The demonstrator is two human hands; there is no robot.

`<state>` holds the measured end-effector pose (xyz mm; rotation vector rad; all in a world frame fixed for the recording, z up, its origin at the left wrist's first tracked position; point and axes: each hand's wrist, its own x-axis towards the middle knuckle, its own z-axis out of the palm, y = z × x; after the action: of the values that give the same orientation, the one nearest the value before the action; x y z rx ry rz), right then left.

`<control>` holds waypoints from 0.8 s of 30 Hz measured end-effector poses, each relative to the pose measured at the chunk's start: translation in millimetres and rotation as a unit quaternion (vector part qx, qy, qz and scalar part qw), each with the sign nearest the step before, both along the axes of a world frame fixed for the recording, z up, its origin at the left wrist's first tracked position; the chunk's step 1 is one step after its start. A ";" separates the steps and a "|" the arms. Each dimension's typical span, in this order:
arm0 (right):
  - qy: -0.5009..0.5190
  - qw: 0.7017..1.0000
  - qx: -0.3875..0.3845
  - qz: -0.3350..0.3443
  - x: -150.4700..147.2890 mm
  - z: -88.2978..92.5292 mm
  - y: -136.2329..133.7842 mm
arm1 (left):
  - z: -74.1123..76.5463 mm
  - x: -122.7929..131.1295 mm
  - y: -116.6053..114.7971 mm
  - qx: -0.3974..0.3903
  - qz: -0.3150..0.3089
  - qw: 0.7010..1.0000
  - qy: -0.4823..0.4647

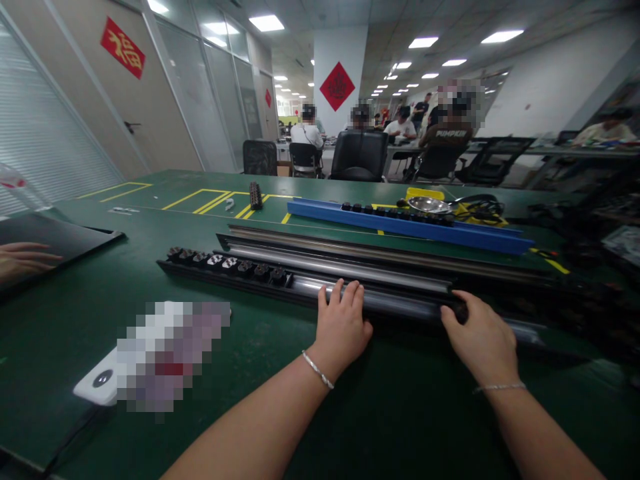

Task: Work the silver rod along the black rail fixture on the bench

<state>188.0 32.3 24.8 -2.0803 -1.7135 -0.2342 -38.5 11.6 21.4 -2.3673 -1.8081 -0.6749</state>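
Observation:
A long black channel point(400, 308) lies across the green table, with several small dark blocks point(245, 268) lined up in its left part; two of the blocks look whitish. My left hand point(343, 323) rests on the channel's near edge, fingers apart over its bare middle, holding nothing. My right hand point(480, 333) curls its thumb and fingers round a small dark piece point(460, 311) at the channel's right part. Just behind lie more dark channels point(340, 262). Farther back, a blue channel point(410, 228) carries a row of black blocks.
A white device point(103, 383) with a cable lies at the near left. Another person's hand point(30, 260) is over a dark panel point(75, 233) at far left. A metal bowl point(429, 205), yellow trays and black cables sit at the back. A short block strip point(255, 195) stands behind.

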 end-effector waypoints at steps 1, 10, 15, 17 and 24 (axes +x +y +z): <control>0.000 1.000 0.004 0.001 -0.3 -0.2 0.0 | 0.0 0.0 0.0 0.001 0.000 1.000 0.001; 0.002 1.000 -0.008 -0.014 2.6 1.1 0.0 | -0.6 0.0 0.7 -0.003 0.002 1.000 -0.001; 0.000 1.000 0.001 -0.019 9.4 -2.8 1.3 | 0.0 0.2 0.9 -0.001 0.003 1.000 -0.004; -0.001 1.000 0.005 -0.021 12.0 -5.0 1.7 | 0.9 0.5 0.8 -0.005 0.007 1.000 -0.002; -0.003 0.999 0.003 -0.032 15.9 -4.3 1.1 | -0.1 1.2 0.8 0.001 0.009 1.000 -0.001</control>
<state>203.9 33.5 20.5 -2.1352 -1.6487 -0.2650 -37.3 12.4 21.3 -2.3474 -1.8271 -0.6769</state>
